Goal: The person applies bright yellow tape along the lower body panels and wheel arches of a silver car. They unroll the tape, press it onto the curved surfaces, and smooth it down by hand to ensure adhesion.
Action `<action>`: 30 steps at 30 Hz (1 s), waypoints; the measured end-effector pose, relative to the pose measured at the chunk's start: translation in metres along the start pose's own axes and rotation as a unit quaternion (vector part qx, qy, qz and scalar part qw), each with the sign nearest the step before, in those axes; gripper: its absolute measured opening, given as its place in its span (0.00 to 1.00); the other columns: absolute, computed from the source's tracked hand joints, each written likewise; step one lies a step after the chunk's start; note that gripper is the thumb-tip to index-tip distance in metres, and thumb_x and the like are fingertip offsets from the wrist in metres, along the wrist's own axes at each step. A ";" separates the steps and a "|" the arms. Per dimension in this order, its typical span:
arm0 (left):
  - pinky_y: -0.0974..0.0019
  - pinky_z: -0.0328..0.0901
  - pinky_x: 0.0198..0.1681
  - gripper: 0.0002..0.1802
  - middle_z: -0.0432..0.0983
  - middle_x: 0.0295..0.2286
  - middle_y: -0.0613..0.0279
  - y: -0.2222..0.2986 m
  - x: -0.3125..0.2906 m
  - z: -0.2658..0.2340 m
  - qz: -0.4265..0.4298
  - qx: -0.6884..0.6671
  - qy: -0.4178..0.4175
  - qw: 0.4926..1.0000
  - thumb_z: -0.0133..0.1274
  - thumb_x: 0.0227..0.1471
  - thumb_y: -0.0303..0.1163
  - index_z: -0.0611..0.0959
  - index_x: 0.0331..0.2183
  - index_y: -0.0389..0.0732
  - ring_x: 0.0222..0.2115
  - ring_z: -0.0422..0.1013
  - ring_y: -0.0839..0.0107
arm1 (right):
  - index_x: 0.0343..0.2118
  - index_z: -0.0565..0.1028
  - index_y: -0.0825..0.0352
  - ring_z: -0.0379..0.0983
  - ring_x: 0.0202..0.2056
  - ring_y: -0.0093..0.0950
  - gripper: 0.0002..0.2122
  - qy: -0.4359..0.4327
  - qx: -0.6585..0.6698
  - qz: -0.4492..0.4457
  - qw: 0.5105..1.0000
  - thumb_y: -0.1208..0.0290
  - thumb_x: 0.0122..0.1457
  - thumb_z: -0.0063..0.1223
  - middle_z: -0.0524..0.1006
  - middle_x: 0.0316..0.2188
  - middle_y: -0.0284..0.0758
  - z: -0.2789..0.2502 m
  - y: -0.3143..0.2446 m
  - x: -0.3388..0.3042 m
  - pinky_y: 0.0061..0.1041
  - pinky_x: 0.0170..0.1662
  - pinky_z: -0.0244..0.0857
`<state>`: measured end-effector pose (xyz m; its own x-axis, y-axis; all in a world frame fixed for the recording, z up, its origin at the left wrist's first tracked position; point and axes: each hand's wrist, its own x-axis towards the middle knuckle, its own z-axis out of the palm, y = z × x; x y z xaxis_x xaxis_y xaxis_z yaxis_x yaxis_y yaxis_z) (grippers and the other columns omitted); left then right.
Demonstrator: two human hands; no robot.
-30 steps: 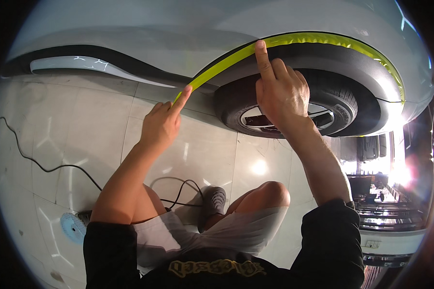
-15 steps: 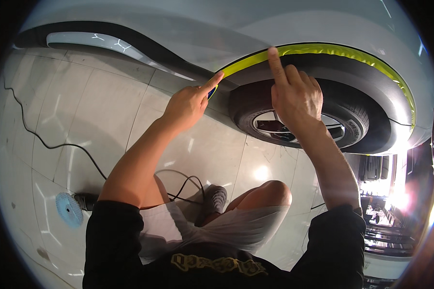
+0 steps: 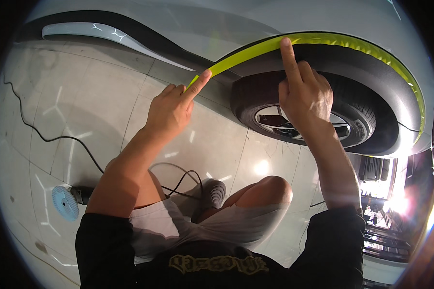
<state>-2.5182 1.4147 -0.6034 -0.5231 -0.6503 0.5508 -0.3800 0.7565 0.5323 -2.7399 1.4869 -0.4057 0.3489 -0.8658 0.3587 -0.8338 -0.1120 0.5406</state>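
Note:
A strip of yellow-green masking tape (image 3: 248,55) runs along the dark wheel-arch trim (image 3: 371,72) of a light grey car body (image 3: 226,24). My left hand (image 3: 171,108) grips the tape at its left end, index finger laid along it and the other fingers curled. Another bit of tape shows behind that finger; whatever else the palm holds is hidden. With its index finger stretched out, my right hand (image 3: 306,94) presses the tape near the top of the arch. Its other fingers are loosely bent, with nothing in them. Farther right, the tape's lower edge is wrinkled.
Below the arch is the tire (image 3: 246,98). A power tool with a light blue round pad (image 3: 65,203) lies on the tiled floor (image 3: 101,101) at left, and a black cable (image 3: 48,139) crosses the tiles. My bent legs are below; a bright light shines at right.
My left hand has moved left and slightly down, and a longer stretch of tape spans between my hands. My right index finger has slid right and up along the arch.

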 end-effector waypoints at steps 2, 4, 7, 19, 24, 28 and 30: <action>0.57 0.69 0.29 0.47 0.73 0.23 0.58 0.000 0.002 0.004 -0.007 -0.016 -0.002 1.000 0.51 0.52 0.17 0.56 0.68 0.58 0.25 0.71 0.60 | 0.68 0.60 0.55 0.68 0.19 0.27 0.42 -0.018 -0.005 -0.001 1.000 0.80 0.45 0.57 0.68 0.22 0.31 0.000 -0.001 0.004 0.28 0.25 0.69; 0.57 0.69 0.28 0.47 0.73 0.23 0.57 0.001 0.008 0.016 -0.012 -0.032 0.000 0.999 0.51 0.53 0.18 0.55 0.69 0.58 0.25 0.71 0.60 | 0.69 0.60 0.53 0.68 0.20 0.27 0.42 -0.029 -0.019 -0.009 0.999 0.79 0.45 0.57 0.68 0.22 0.30 0.001 -0.005 0.006 0.28 0.26 0.70; 0.56 0.69 0.28 0.48 0.74 0.23 0.55 0.004 0.016 0.022 -0.040 -0.061 -0.042 0.996 0.51 0.54 0.18 0.52 0.69 0.59 0.25 0.72 0.60 | 0.69 0.59 0.51 0.70 0.21 0.27 0.43 -0.045 -0.044 -0.025 0.998 0.78 0.46 0.59 0.69 0.23 0.30 0.008 -0.011 0.007 0.29 0.28 0.70; 0.55 0.67 0.25 0.45 0.72 0.20 0.53 0.004 0.026 0.026 -0.079 -0.107 -0.090 0.987 0.51 0.58 0.24 0.50 0.69 0.62 0.20 0.71 0.58 | 0.66 0.63 0.58 0.69 0.21 0.25 0.37 -0.045 -0.062 -0.075 0.994 0.75 0.49 0.56 0.68 0.22 0.29 0.011 -0.020 0.013 0.26 0.24 0.68; 0.56 0.67 0.25 0.46 0.73 0.20 0.53 0.002 0.028 0.028 -0.069 -0.104 -0.080 0.989 0.51 0.59 0.24 0.49 0.69 0.62 0.19 0.71 0.57 | 0.66 0.64 0.58 0.71 0.22 0.26 0.37 -0.053 -0.065 -0.081 0.993 0.75 0.49 0.56 0.69 0.23 0.30 0.013 -0.021 0.013 0.27 0.26 0.69; 0.56 0.67 0.23 0.46 0.73 0.20 0.54 0.001 0.030 0.036 -0.067 -0.104 -0.082 0.989 0.51 0.59 0.24 0.47 0.69 0.61 0.18 0.71 0.57 | 0.66 0.63 0.58 0.72 0.23 0.27 0.36 -0.088 -0.074 -0.084 0.990 0.75 0.50 0.56 0.70 0.24 0.31 0.015 -0.022 0.013 0.27 0.29 0.70; 0.56 0.66 0.23 0.47 0.73 0.20 0.54 -0.003 0.029 0.042 -0.052 -0.117 -0.054 0.990 0.51 0.58 0.23 0.47 0.69 0.62 0.18 0.70 0.57 | 0.67 0.63 0.57 0.73 0.24 0.27 0.36 -0.109 -0.078 -0.082 0.988 0.74 0.50 0.55 0.71 0.25 0.31 0.015 -0.027 0.016 0.28 0.30 0.71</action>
<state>-2.5646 1.3960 -0.6161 -0.5740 -0.7028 0.4202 -0.2560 0.6415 0.7232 -2.7184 1.4691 -0.4255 0.3601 -0.9282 0.0932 -0.6911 -0.1984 0.6950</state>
